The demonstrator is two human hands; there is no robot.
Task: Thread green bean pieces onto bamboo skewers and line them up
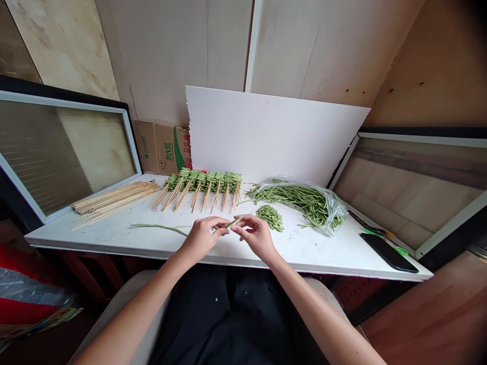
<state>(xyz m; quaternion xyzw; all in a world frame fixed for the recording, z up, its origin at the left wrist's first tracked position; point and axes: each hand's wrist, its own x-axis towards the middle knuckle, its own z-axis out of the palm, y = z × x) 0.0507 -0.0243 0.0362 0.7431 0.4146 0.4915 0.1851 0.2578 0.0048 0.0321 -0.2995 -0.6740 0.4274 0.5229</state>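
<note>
Both my hands meet over the front of the white table, pinching one long green bean. My left hand is closed on it, and the bean's long tail reaches out to the left across the tabletop. Close beside it, my right hand grips the short end between thumb and fingers. Just behind my right hand lies a small pile of cut bean pieces. A clear plastic bag of whole long beans lies open at the back right.
Skewered bean pieces stand in a row at the back, sticks toward me. Bare bamboo skewers lie at the left. A black phone rests near the right edge. A cardboard box and a white board stand behind.
</note>
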